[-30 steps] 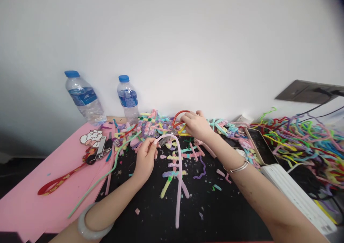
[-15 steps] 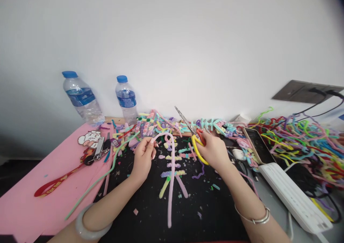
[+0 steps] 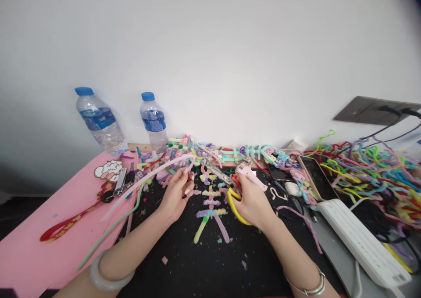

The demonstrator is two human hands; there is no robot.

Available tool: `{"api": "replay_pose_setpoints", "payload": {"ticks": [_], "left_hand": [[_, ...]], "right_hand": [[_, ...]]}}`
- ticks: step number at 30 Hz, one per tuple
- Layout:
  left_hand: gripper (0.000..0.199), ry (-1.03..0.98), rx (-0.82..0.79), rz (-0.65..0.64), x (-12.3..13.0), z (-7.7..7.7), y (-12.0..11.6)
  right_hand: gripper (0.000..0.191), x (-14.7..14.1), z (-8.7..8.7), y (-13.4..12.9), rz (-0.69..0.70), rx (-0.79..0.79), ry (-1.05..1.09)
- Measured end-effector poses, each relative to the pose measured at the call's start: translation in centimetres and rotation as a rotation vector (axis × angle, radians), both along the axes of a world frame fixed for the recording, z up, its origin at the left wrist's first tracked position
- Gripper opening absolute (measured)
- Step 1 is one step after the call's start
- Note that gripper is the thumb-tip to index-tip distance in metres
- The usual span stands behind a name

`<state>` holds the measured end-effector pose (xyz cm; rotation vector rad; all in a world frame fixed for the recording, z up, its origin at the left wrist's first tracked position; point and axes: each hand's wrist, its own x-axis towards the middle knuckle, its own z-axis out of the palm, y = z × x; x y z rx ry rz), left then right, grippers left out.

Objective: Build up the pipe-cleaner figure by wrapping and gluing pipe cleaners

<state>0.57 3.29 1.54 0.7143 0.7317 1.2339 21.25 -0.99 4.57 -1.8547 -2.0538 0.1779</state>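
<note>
Between the fingertips of my left hand (image 3: 177,192) is a long pale pink fuzzy stem (image 3: 148,174), bent near my fingers and trailing left over the pink sheet. My right hand (image 3: 251,201) grips scissors by their red and yellow handles (image 3: 237,212); the blades (image 3: 219,174) point up and left, toward my left hand. Below and between my hands, a figure of twisted pastel stems (image 3: 211,202) lies on the black mat (image 3: 184,263), with a yellow leg and a purple leg. A pink tool (image 3: 251,177) lies just beyond my right hand.
Two water bottles (image 3: 102,124) (image 3: 154,121) lean on the wall. Pastel stem pieces (image 3: 179,153) line the back. Right are a phone (image 3: 315,177), a white power strip (image 3: 363,241) and a heap of coloured stems (image 3: 378,175). A pink sheet (image 3: 26,245) covers the left, with keys (image 3: 115,192).
The pink stem, which hung down over the figure, now trails left. The scissors have swung lower, and my right hand has moved slightly down and left, uncovering the pink tool.
</note>
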Motion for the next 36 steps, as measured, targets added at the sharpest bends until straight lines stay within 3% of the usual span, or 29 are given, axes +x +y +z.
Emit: {"api": "replay_pose_setpoints", "payload": {"ticks": [5, 14, 36], "left_hand": [[0.014, -0.141, -0.057, -0.053, 0.1, -0.1, -0.1], [0.024, -0.162, -0.09, -0.181, 0.1, -0.5, -0.2], [0.023, -0.129, -0.087, -0.206, 0.2, -0.6, -0.5]], "right_hand": [[0.023, -1.3, -0.6, -0.6, 0.027, -0.062, -0.073], [0.023, -1.6, -0.7, -0.5, 0.048, -0.095, -0.016], [0.032, -1.7, -1.4, -0.4, 0.083, -0.006, -0.08]]}}
